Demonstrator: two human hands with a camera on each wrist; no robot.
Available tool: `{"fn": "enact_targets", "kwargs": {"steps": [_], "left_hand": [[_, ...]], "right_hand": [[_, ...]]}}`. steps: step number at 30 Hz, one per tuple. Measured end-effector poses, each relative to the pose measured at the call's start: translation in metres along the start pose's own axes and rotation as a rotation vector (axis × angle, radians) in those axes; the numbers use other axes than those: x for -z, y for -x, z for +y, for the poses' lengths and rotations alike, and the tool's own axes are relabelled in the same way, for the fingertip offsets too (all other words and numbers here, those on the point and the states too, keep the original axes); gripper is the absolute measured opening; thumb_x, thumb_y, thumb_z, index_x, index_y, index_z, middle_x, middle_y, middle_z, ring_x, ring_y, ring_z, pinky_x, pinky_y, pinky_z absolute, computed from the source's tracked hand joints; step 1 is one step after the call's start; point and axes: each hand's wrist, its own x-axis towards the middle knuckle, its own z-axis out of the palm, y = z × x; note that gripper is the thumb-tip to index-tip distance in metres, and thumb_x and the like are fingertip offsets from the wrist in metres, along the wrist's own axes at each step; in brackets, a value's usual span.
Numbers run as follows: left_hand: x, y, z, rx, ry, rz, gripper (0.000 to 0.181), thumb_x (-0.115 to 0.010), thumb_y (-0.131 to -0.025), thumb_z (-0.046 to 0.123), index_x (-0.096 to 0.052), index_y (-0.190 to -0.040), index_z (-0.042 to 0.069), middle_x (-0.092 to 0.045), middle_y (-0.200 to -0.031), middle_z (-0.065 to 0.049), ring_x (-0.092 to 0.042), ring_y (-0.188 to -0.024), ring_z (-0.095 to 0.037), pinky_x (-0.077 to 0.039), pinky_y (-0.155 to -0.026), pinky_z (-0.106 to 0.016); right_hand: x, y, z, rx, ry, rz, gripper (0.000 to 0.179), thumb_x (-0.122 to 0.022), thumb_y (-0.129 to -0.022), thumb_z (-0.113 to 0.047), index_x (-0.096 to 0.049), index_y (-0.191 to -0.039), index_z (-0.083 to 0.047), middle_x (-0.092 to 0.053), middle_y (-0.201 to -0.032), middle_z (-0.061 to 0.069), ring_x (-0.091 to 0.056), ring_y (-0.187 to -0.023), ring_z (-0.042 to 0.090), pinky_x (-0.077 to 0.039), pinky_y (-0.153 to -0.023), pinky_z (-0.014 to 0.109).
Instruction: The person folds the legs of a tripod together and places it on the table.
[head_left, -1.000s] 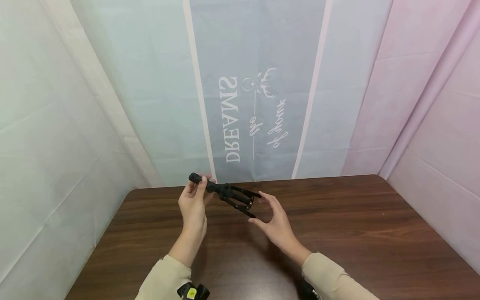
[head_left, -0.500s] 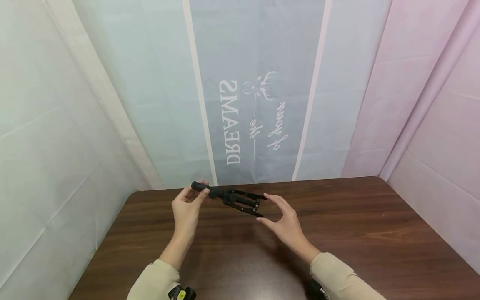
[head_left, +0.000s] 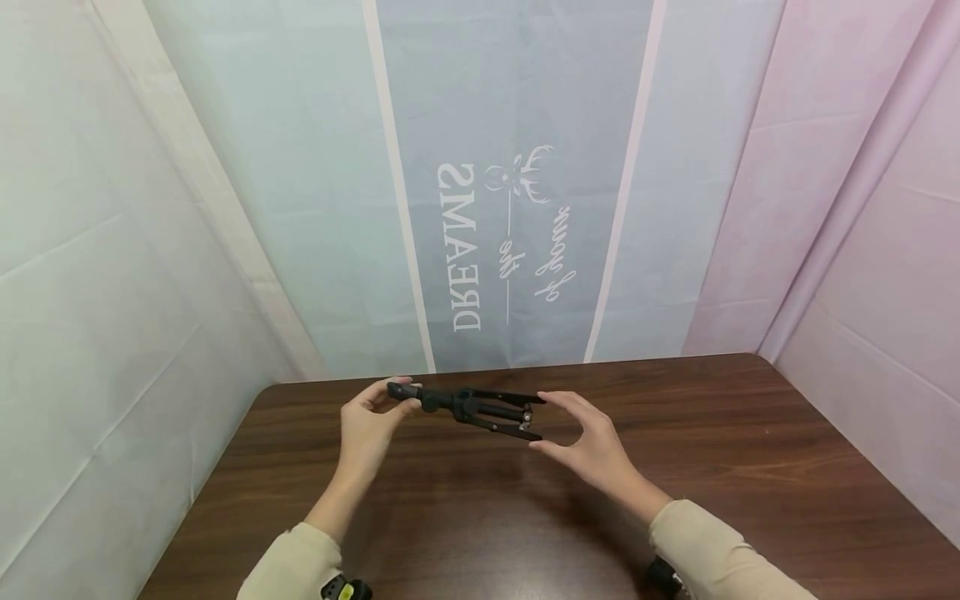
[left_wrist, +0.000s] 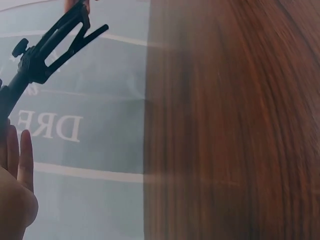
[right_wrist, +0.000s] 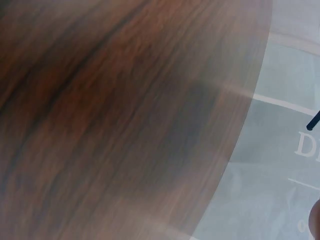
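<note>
A small black mini tripod [head_left: 463, 406] is held nearly level above the table, its legs pointing right and slightly spread. My left hand [head_left: 363, 437] pinches its head end between thumb and fingers. At the other end, my right hand [head_left: 600, 446] has its thumb on one leg tip and a finger on another. In the left wrist view the tripod [left_wrist: 34, 65] slants up from the left hand [left_wrist: 17, 200]. Only a leg tip [right_wrist: 312, 122] and a bit of the right hand [right_wrist: 315, 220] show in the right wrist view.
The dark brown wooden table [head_left: 480, 533] lies below both hands. Behind it hangs a pale cloth backdrop [head_left: 555, 100] with mirrored lettering, and cloth walls [head_left: 97, 333] stand at both sides. Black wrist cameras [head_left: 347, 588] sit at the sleeves.
The tripod has moved right, and its head end has dropped so that it lies closer to level. My right hand has shifted right with the leg tips; my left hand has moved slightly left and down.
</note>
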Motion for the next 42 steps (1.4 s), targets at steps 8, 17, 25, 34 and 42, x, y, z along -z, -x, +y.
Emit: {"fn": "enact_targets", "kwargs": {"steps": [8, 17, 25, 34, 42], "left_hand": [[0.008, 0.001, -0.011, 0.049, -0.124, -0.104, 0.036, -0.087, -0.073, 0.014, -0.076, -0.107, 0.008, -0.074, -0.104, -0.005, -0.070, -0.094, -0.014, -0.056, -0.079, -0.028], [0.017, -0.001, -0.026, 0.039, -0.323, -0.215, 0.030, -0.088, -0.073, 0.019, -0.078, -0.102, 0.017, -0.073, -0.102, -0.002, -0.068, -0.078, -0.020, -0.054, -0.064, -0.031], [0.023, -0.010, -0.042, -0.028, -0.554, -0.359, 0.027, -0.086, -0.077, 0.017, -0.077, -0.102, 0.022, -0.071, -0.090, 0.005, -0.054, -0.053, -0.017, -0.044, -0.050, -0.027], [0.021, -0.018, -0.058, -0.016, -0.675, -0.483, 0.027, -0.082, -0.082, 0.015, -0.076, -0.108, 0.022, -0.072, -0.099, 0.004, -0.030, -0.044, -0.008, -0.034, -0.048, -0.025], [0.017, -0.023, -0.072, -0.077, -0.729, -0.553, 0.027, -0.081, -0.083, 0.013, -0.076, -0.110, 0.017, -0.073, -0.089, 0.000, -0.034, -0.047, -0.007, -0.046, -0.058, -0.029]], "right_hand": [[0.008, -0.002, 0.007, 0.042, 0.029, -0.042, 0.069, -0.094, -0.064, -0.011, -0.065, -0.126, -0.008, -0.066, -0.120, 0.003, -0.063, -0.110, 0.023, -0.054, -0.087, 0.039], [0.008, -0.006, 0.014, 0.011, 0.036, -0.148, 0.069, -0.092, -0.068, -0.009, -0.062, -0.131, -0.011, -0.064, -0.123, 0.003, -0.062, -0.112, 0.025, -0.054, -0.088, 0.046], [0.000, -0.015, 0.027, -0.045, 0.076, -0.299, 0.067, -0.090, -0.073, -0.011, -0.060, -0.132, -0.010, -0.061, -0.125, 0.003, -0.061, -0.115, 0.025, -0.054, -0.087, 0.046], [-0.010, -0.017, 0.042, -0.103, 0.146, -0.395, 0.064, -0.089, -0.074, -0.015, -0.060, -0.131, -0.006, -0.061, -0.126, 0.005, -0.061, -0.115, 0.029, -0.053, -0.089, 0.045], [-0.015, -0.018, 0.048, -0.124, 0.188, -0.438, 0.062, -0.090, -0.073, -0.015, -0.060, -0.128, -0.008, -0.061, -0.124, 0.004, -0.060, -0.115, 0.025, -0.052, -0.090, 0.044]]}}
